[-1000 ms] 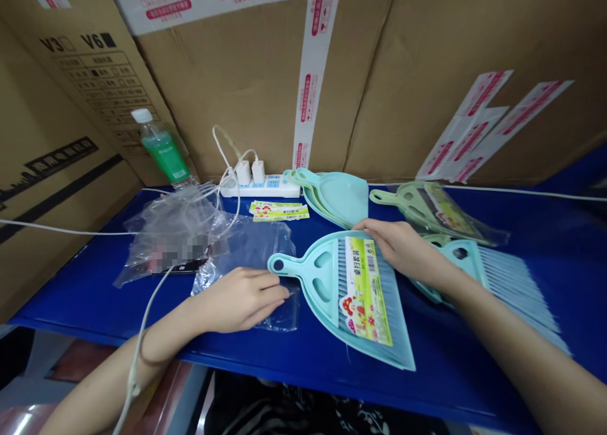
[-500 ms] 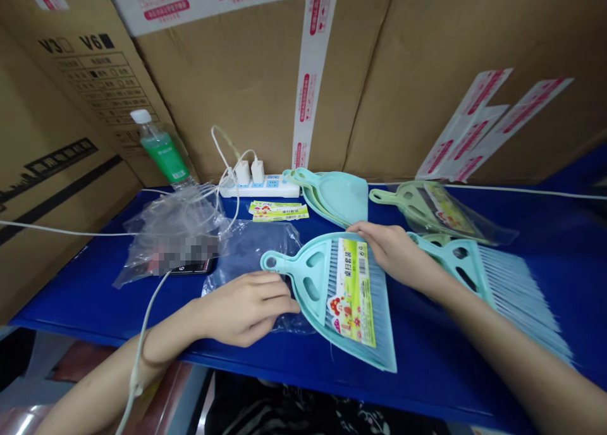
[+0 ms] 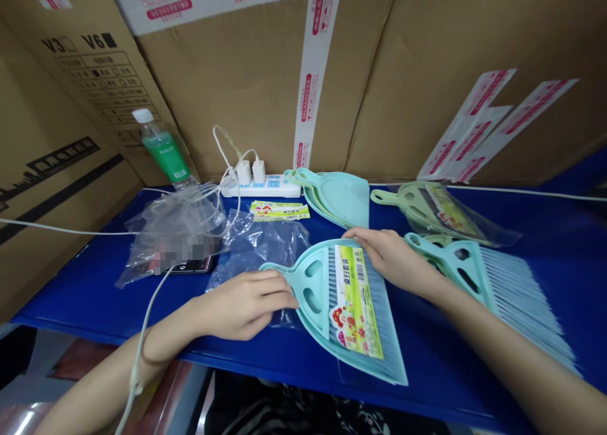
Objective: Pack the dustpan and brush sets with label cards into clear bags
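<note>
A light-blue dustpan (image 3: 310, 324) with a brush (image 3: 379, 302) nested in it lies before me over the blue table. A yellow-green printed card (image 3: 356, 302) sits across the bristles. My left hand (image 3: 251, 303) is closed at the handle end, its fingers on the pan's near-left edge and covering part of the handle. With fingers bent over the far rim, my right hand (image 3: 391, 258) grips the dustpan from the other side. Just right of it lie a loose light-blue brush (image 3: 459, 264) and a green piece mostly hidden beneath that brush.
Stacked dustpans (image 3: 344, 195) and printed cards (image 3: 279, 211) lie at the back. A bagged green set (image 3: 436, 210) rests back right. Clear plastic bags (image 3: 175, 223), a phone (image 3: 194, 264), a bottle (image 3: 165, 153) and a power strip (image 3: 265, 185) occupy the left. Cardboard boxes (image 3: 237, 87) wall the rear.
The dustpan has turned slightly, its wide end shifting toward me and right. The handle's ring has gone behind my left hand. My right hand has slid slightly left along the rim.
</note>
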Demonstrator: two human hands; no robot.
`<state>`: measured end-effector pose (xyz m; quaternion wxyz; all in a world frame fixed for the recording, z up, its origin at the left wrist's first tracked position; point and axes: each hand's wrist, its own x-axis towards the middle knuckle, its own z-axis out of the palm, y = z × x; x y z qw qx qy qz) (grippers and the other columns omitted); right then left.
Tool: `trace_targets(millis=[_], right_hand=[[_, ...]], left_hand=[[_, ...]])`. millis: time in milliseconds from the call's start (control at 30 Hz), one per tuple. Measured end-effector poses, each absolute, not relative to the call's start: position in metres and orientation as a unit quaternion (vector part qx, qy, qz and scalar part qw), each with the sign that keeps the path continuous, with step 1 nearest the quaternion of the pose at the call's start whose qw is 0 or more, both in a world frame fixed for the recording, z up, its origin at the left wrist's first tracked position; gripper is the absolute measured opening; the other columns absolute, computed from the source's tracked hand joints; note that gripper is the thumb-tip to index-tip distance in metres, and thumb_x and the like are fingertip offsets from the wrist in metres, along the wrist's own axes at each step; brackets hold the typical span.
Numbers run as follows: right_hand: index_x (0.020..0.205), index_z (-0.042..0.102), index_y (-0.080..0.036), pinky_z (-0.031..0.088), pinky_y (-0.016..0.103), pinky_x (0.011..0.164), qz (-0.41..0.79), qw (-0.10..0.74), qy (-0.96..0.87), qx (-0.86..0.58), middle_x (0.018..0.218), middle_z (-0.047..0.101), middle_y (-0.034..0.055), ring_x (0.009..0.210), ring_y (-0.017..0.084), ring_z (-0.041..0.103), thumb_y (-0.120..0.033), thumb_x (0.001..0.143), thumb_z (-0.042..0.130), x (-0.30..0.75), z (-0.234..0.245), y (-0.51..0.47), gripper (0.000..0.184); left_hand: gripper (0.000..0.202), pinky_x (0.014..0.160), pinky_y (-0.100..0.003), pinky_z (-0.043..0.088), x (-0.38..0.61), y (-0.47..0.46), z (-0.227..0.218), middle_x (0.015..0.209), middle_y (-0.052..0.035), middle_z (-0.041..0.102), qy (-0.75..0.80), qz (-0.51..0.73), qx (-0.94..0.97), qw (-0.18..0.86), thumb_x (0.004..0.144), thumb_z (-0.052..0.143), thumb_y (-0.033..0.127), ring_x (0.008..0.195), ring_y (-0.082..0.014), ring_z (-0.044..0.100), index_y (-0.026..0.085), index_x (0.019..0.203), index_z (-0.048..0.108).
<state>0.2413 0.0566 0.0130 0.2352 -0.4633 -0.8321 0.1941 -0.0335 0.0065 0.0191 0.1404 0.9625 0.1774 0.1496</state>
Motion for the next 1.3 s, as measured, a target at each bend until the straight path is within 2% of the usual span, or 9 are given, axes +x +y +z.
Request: trace_targets(millis=[200,367,433,500,633,767,900,1067,1300], right_hand=[[0.080,0.057,-0.023,0.048,0.027,0.058,0.190,0.247,-0.819,-0.482,0.071,0.071,0.0021,0.063,0.018,0.067,-0.020,0.088,0.028,0.242,0.009,0.057,0.030],[0.079,0.058,-0.023,0.048,0.027,0.059,0.185,0.250,-0.815,-0.488,0.072,0.071,0.0029,0.065,0.019,0.068,-0.020,0.085,0.032,0.244,0.011,0.059,0.026],[0.078,0.058,-0.023,0.048,0.027,0.059,0.179,0.252,-0.816,-0.488,0.071,0.071,0.0027,0.063,0.018,0.067,-0.020,0.085,0.032,0.246,0.012,0.060,0.027],[0.078,0.058,-0.024,0.048,0.027,0.061,0.171,0.254,-0.817,-0.489,0.071,0.071,0.0029,0.063,0.018,0.067,-0.020,0.086,0.031,0.248,0.014,0.061,0.028],[0.079,0.057,-0.024,0.048,0.027,0.060,0.165,0.253,-0.817,-0.491,0.071,0.070,0.0033,0.063,0.019,0.067,-0.021,0.086,0.030,0.251,0.014,0.063,0.029],[0.079,0.057,-0.024,0.048,0.028,0.059,0.165,0.250,-0.819,-0.488,0.071,0.070,0.0036,0.062,0.019,0.066,-0.021,0.086,0.029,0.251,0.015,0.062,0.028],[0.078,0.056,-0.025,0.047,0.028,0.060,0.180,0.247,-0.820,-0.484,0.071,0.070,0.0028,0.063,0.019,0.066,-0.023,0.087,0.029,0.246,0.015,0.058,0.028],[0.079,0.056,-0.024,0.046,0.027,0.059,0.206,0.243,-0.818,-0.479,0.072,0.070,0.0022,0.065,0.018,0.066,-0.024,0.088,0.028,0.241,0.014,0.054,0.030],[0.079,0.057,-0.024,0.046,0.031,0.063,0.194,0.229,-0.821,-0.486,0.064,0.067,0.0014,0.059,0.019,0.064,-0.028,0.088,0.026,0.238,0.012,0.053,0.032]], left_hand=[[0.035,0.086,-0.029,0.052,-0.035,0.004,0.022,0.107,-0.0074,0.065,0.209,0.181,0.954,0.113,0.086,0.034,0.005,0.098,-0.0154,0.061,0.018,0.108,0.058],[0.025,0.069,-0.029,0.052,-0.040,0.011,0.021,0.085,-0.0058,0.067,0.343,0.197,0.914,-0.093,0.091,0.036,0.015,0.077,-0.0177,0.064,0.016,0.095,0.060],[0.027,0.060,-0.028,0.049,-0.043,0.015,0.021,0.075,-0.0060,0.066,0.453,0.152,0.861,-0.175,0.091,0.034,0.016,0.069,-0.0192,0.065,0.015,0.087,0.061],[0.030,0.055,-0.028,0.046,-0.045,0.019,0.023,0.071,-0.0080,0.066,0.560,0.077,0.799,-0.203,0.091,0.033,0.018,0.067,-0.0221,0.066,0.015,0.083,0.062],[0.039,0.055,-0.032,0.046,-0.044,0.024,0.029,0.071,-0.0142,0.069,0.684,-0.074,0.708,-0.157,0.094,0.029,0.025,0.070,-0.0304,0.069,0.012,0.083,0.064],[0.038,0.063,-0.035,0.049,-0.042,0.025,0.034,0.078,-0.0157,0.071,0.698,-0.132,0.697,-0.096,0.095,0.028,0.025,0.078,-0.0329,0.069,0.012,0.091,0.063],[0.030,0.064,-0.031,0.047,-0.044,0.024,0.036,0.073,-0.0076,0.071,0.664,-0.086,0.743,0.011,0.092,0.029,0.018,0.072,-0.0249,0.069,0.015,0.102,0.058],[0.023,0.058,-0.024,0.044,-0.046,0.021,0.033,0.052,0.0043,0.061,0.614,0.039,0.776,0.140,0.092,0.032,0.025,0.052,-0.0155,0.062,0.020,0.092,0.055],[0.022,0.056,-0.022,0.042,-0.048,0.023,0.031,0.047,0.0059,0.057,0.577,0.074,0.781,0.227,0.090,0.037,0.032,0.048,-0.0139,0.059,0.020,0.085,0.055]])
